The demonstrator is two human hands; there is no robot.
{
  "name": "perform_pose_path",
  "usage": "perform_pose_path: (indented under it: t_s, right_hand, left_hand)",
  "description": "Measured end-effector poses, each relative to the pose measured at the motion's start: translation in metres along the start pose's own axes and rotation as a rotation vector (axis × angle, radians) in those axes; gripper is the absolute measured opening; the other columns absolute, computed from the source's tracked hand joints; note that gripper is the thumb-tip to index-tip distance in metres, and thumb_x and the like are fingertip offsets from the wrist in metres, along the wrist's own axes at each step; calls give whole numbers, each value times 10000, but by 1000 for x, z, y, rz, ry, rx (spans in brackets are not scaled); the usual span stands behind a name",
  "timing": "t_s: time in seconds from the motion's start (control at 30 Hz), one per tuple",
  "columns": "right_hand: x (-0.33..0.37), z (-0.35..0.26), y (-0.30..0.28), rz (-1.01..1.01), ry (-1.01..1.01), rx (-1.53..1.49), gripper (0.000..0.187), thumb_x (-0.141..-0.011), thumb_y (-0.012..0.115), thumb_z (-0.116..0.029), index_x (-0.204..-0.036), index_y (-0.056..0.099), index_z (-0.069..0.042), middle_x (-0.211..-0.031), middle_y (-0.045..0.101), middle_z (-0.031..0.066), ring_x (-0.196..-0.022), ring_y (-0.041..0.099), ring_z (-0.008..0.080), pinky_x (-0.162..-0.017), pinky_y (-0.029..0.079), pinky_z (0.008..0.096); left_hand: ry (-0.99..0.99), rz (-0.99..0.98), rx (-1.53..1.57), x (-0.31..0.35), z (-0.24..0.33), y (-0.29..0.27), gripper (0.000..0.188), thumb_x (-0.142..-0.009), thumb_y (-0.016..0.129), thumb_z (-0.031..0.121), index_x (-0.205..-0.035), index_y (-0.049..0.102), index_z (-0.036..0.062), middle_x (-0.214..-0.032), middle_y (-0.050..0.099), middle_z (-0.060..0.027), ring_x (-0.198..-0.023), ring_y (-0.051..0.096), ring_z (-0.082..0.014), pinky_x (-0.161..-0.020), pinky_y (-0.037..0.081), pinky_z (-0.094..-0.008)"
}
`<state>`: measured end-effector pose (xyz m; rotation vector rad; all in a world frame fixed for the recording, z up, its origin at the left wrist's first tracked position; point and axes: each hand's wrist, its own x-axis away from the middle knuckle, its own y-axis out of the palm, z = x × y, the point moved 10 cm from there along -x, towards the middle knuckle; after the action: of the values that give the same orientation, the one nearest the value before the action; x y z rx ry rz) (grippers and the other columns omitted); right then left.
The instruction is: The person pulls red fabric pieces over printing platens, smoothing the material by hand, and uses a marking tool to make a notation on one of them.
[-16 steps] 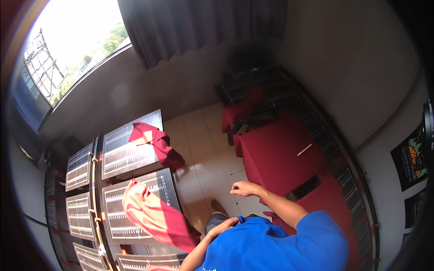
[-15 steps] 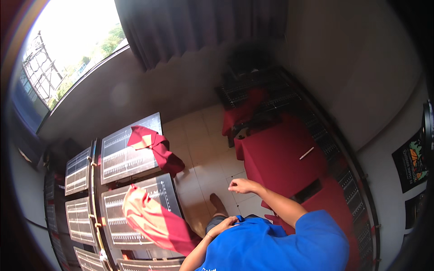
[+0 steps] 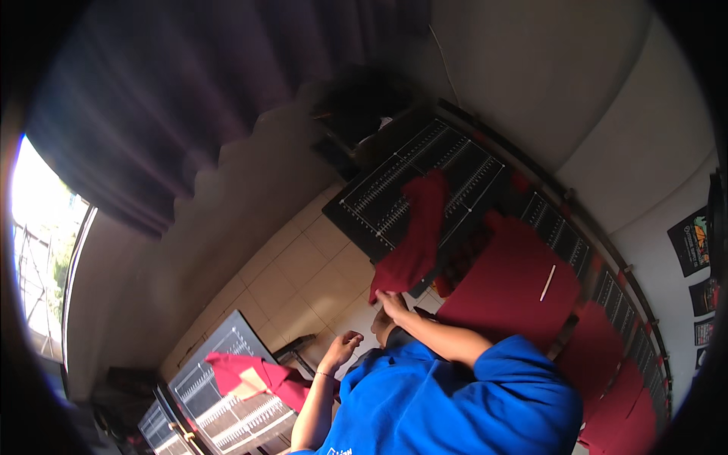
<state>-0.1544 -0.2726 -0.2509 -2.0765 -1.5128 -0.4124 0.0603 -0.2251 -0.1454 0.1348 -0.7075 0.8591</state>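
Note:
My right hand (image 3: 391, 303) is at the lower end of a dark red cloth (image 3: 423, 227), its fingers closed on the cloth's hanging tip. The cloth is long and crumpled, and lies across a black board with white printed marks (image 3: 390, 182), drooping over the board's near edge. My left hand (image 3: 343, 350) is raised beside my body over the floor, apart from any cloth. Its fingers are loosely bent, with nothing visible in them.
A flat dark red cloth (image 3: 500, 284) with a thin white stick (image 3: 547, 282) on it spreads at the right. Lower left, another red cloth (image 3: 262, 377) hangs over a marked board (image 3: 227, 413). Tiled floor (image 3: 292, 277) runs between; a dark curtain (image 3: 174, 98) hangs behind.
My view has turned toward the right-hand boards. My right hand has gone from free in the air to the tip of the red cloth. My left hand has lifted away from my waist.

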Motion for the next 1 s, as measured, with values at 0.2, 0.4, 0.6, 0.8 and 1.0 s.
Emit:
perform_pose_path:
  t_s: [0.2,0.4,0.6,0.8,1.0]
  right_hand:
    - [43,-241,-37,-186,-340,-159,380,-1002,564,-370,-988,672,-6,-914,696,66,-879,643,140,-767,494,305]
    - [36,-371,-136,-140,-402,-1161,255,-1036,486,-205,-1149,618,-19,-1080,703,104,-900,704,202,-818,579,369]
    - [19,-350,-179,114,-500,-1340,341,-1035,447,-203,-1266,574,12,-1183,695,124,-1075,683,241,-966,536,383]
    - [58,-337,-207,617,-103,-347,164,-974,603,-180,-966,587,-17,-1008,658,96,-934,673,187,-807,547,345]
    - [110,-475,-162,907,-593,290,277,-843,735,-56,-1082,602,-13,-1047,607,107,-935,622,206,-780,518,337]
  left_hand:
    - [32,-298,257,-62,82,-11,829,-961,602,514,-1549,248,50,-1458,470,-167,-1222,555,-265,-1035,449,-387]
    - [480,-428,857,-110,315,-61,946,-850,651,642,-1557,218,187,-1546,360,-122,-1364,434,-291,-1065,425,-456]
    - [256,-1030,998,-141,381,-31,458,-1028,531,364,-1416,481,126,-1375,568,-121,-1285,532,-276,-1085,424,-446]
    - [299,-862,810,-173,441,-46,217,-1038,528,160,-1196,611,37,-1206,669,-103,-1116,640,-179,-982,508,-354]
    - [311,-1028,651,-171,473,-34,182,-1048,534,189,-1094,605,28,-1051,669,-44,-969,621,-85,-884,500,-258]
